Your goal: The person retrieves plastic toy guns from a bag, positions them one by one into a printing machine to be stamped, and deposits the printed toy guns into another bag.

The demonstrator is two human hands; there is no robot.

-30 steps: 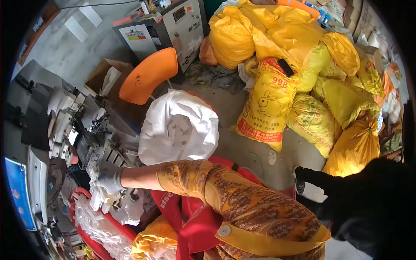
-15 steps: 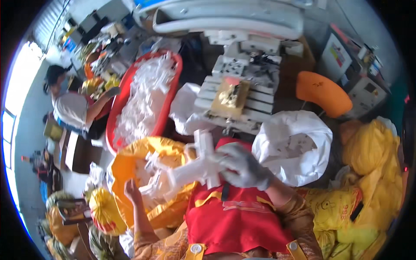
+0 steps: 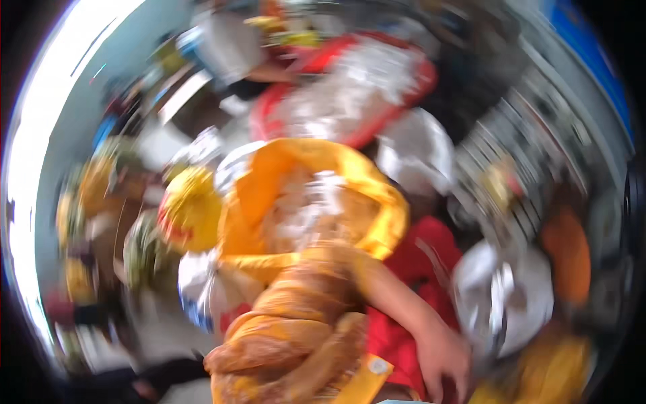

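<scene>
My left arm, in an orange patterned sleeve (image 3: 289, 310), is bent with its elbow over the front rim of a large yellow bag (image 3: 242, 232). From there the bare forearm slants down to the right across my red apron (image 3: 397, 303). My left hand (image 3: 445, 363) hangs at the lower right, its fingers pointing down and apart, with nothing visible in it. Blur softens its outline. White plastic pieces (image 3: 319, 195) lie inside the yellow bag behind the elbow. I see no part of my right hand.
Beyond the yellow bag is a red tub (image 3: 266, 121) heaped with white pieces, with another person (image 3: 229, 47) beside it. An open white sack (image 3: 464, 283) stands at right, near a slotted machine table (image 3: 531, 209) and an orange chair (image 3: 565, 249). A tied yellow bag (image 3: 192, 209) sits left.
The view has swung left and blurred. My left arm has come across my body, its hand now at the lower right. The gloved right hand and the white plastic piece it held have left view.
</scene>
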